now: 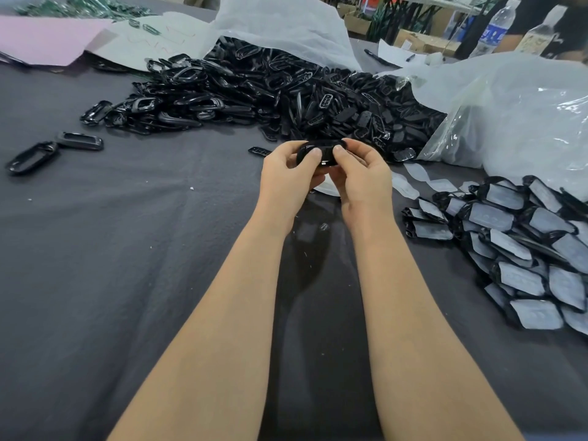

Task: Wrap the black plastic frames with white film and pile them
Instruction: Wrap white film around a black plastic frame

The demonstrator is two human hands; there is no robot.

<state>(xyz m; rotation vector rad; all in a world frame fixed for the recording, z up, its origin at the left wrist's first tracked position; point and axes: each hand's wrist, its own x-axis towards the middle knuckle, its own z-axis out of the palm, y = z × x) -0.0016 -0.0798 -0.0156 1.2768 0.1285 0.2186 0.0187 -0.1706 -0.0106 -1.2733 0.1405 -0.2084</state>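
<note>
Both hands hold one glossy black plastic frame (324, 151) above the middle of the table. My left hand (289, 179) grips its left end with the thumb on top. My right hand (361, 175) grips its right end, thumb pressing the front. A bit of white film (327, 187) shows beneath the hands. Behind them a big heap of unwrapped black frames (270, 93) spills from a clear bag. At the right lies a pile of wrapped frames (521, 243) with white film faces.
The table has a dark grey cloth (127, 249). Loose frames (79, 141) lie at the left. A strip of white film pieces (423, 179) lies right of the hands. Clear plastic bags (509, 106), pink and white sheets (47, 36) and water bottles (493, 27) stand at the back.
</note>
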